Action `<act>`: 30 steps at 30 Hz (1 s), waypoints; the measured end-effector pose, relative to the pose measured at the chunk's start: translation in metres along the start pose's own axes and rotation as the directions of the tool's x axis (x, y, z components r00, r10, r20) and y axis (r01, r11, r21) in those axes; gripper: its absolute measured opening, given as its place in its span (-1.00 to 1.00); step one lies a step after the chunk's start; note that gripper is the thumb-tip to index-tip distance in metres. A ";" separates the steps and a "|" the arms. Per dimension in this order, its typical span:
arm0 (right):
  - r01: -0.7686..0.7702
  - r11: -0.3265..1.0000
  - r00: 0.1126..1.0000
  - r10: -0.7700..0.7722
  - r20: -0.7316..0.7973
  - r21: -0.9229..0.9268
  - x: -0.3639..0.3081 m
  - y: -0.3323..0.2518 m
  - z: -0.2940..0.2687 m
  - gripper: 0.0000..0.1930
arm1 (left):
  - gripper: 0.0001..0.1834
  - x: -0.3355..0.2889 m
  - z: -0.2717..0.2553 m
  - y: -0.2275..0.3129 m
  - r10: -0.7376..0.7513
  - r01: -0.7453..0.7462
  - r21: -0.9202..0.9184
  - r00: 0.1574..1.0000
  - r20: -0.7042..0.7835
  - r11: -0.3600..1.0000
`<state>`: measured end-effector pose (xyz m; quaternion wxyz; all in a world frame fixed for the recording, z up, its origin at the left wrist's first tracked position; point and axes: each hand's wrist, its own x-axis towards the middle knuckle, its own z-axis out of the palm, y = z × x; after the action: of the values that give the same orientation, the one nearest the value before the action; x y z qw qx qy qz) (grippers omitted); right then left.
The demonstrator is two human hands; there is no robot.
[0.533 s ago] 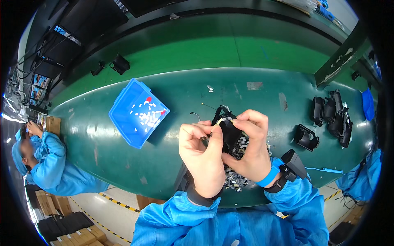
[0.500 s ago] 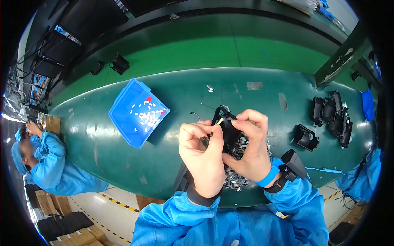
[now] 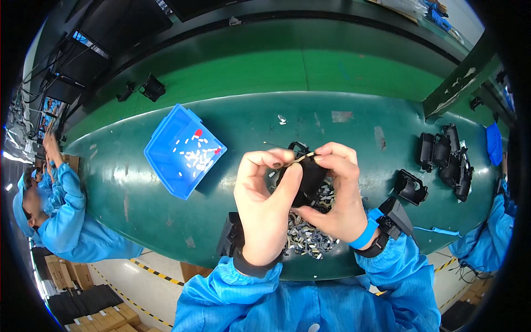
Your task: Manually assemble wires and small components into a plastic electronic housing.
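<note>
Between my two hands is a black plastic housing (image 3: 312,180), partly covered by my fingers. My right hand (image 3: 340,193) grips its right side, thumb low and fingertips at the top edge. My left hand (image 3: 263,193) is closed in a pinch at the housing's upper left, on a thin pale yellowish strip (image 3: 301,158) that runs across the top toward my right fingertips. Whether the strip is attached to the housing I cannot tell. Below the hands lies a pile of small connectors with short wires (image 3: 310,238), partly hidden by my hands.
A blue bin (image 3: 166,152) with small white pieces and some red ones stands left on the green table (image 3: 249,122). Several black housings (image 3: 442,157) lie at the right, more at the far left (image 3: 152,87). A person in blue (image 3: 72,216) sits at the left.
My left hand has shifted slightly up and left, and the pale strip now shows longer between my fingertips. The person at the left has raised a hand.
</note>
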<state>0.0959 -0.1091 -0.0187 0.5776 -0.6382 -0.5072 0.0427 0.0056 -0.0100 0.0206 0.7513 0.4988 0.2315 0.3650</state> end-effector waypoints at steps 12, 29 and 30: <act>-0.097 0.982 0.986 0.117 -0.115 0.164 0.001 0.003 0.001 -0.11 | -0.32 -0.030 0.010 -0.006 0.028 -0.014 -0.104 0.991 0.132 0.994; -0.123 0.969 0.986 0.144 -0.082 0.213 -0.003 0.010 0.003 -0.11 | -0.41 -0.032 -0.007 -0.017 0.044 -0.042 -0.014 0.963 0.265 0.999; -0.112 0.975 0.988 0.130 -0.083 0.194 -0.002 0.009 0.003 -0.11 | -0.39 -0.032 -0.008 -0.018 0.055 -0.059 0.006 0.959 0.278 0.998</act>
<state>0.0984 -0.1067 -0.0283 0.6553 -0.6117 -0.4329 0.0954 -0.0145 -0.0339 0.0003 0.7621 0.5566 0.1121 0.3113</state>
